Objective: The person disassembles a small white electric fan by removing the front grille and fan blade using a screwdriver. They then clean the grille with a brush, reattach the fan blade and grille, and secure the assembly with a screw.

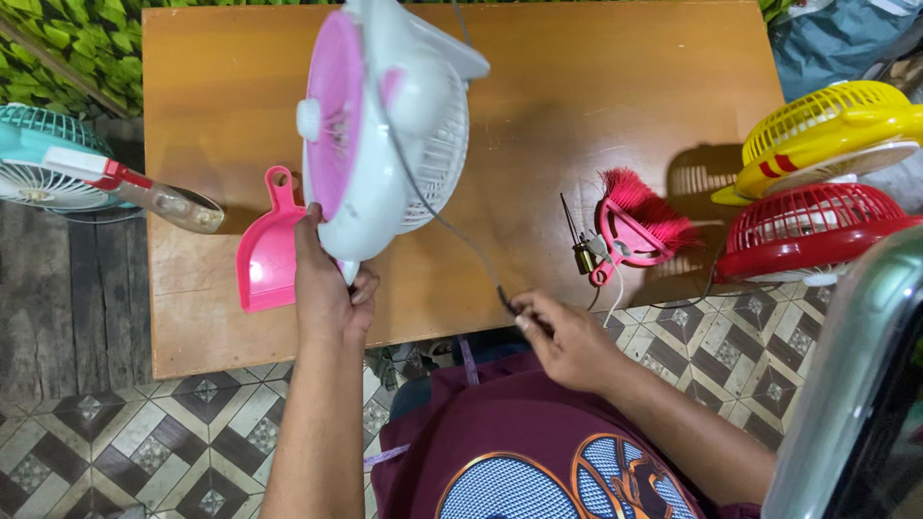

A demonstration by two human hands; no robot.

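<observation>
My left hand (329, 288) grips the base of a small white and pink table fan (380, 125), holding it upright above the wooden table (577, 86). A dark cable (452, 226) runs from the fan down to my right hand (567, 338), which pinches the cable's end near the table's front edge. A pink dustpan (267, 252) lies on the table just left of my left hand.
A pink hand brush (636, 229) and a small brass-coloured part (583, 256) lie right of centre. Yellow (832, 135) and red (808, 231) fans stand at the right edge. At the left are a teal fan (38, 159) and a glue gun (135, 187). Tiled floor lies below.
</observation>
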